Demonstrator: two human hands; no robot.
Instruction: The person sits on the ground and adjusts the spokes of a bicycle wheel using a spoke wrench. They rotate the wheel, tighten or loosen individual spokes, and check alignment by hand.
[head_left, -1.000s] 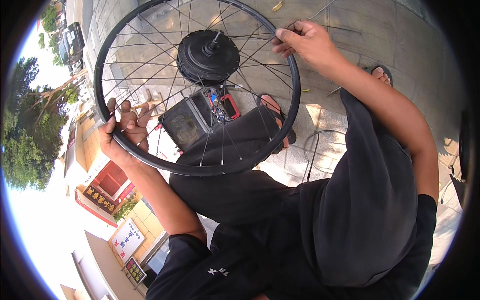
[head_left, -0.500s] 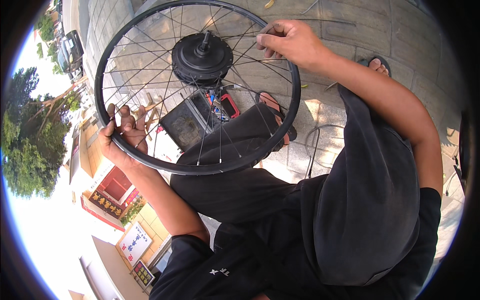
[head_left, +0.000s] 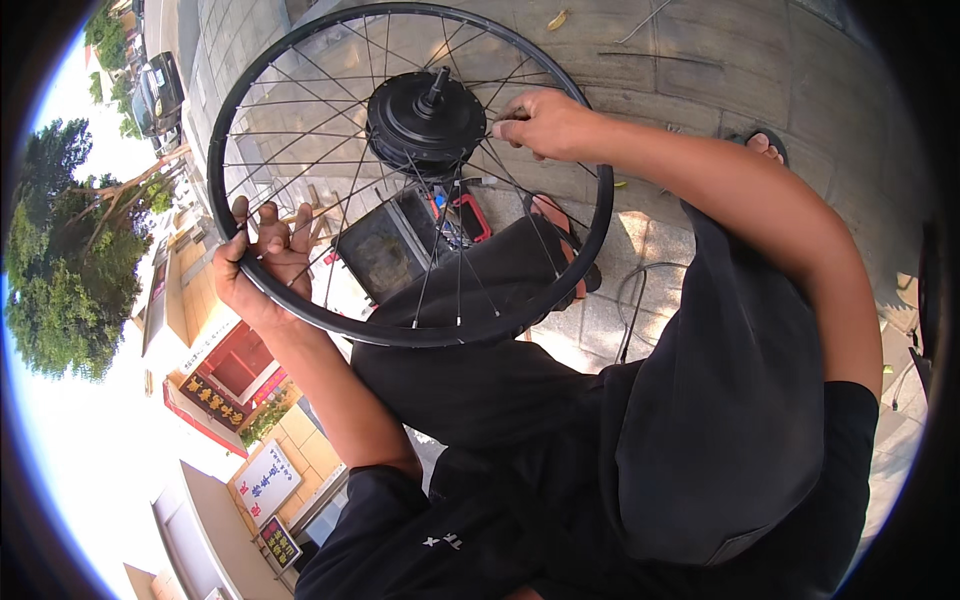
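A black spoked wheel [head_left: 440, 336] with a large black hub motor [head_left: 418, 118] tilts in front of me, above my bent leg. Its axle stub points up. My left hand [head_left: 272, 262] is closed around the lower left rim, thumb outside and fingers curled in among the spokes. Beside the hub's right edge, my right hand [head_left: 548, 122] pinches what looks like a thin dark spoke; the fingertips partly hide it. Bright spoke ends show along the lower rim.
Behind the wheel, an open black toolbox [head_left: 378, 248] with a red-edged part [head_left: 474, 216] holds small tools. A thin black cable [head_left: 628, 310] curls on the paving. My sandalled foot [head_left: 765, 143] is at right. A parked car [head_left: 160, 95] stands far left.
My right hand has moved from near the upper right rim inward and down to the hub's edge. The wheel sits slightly farther right in view, my left hand still gripping its rim.
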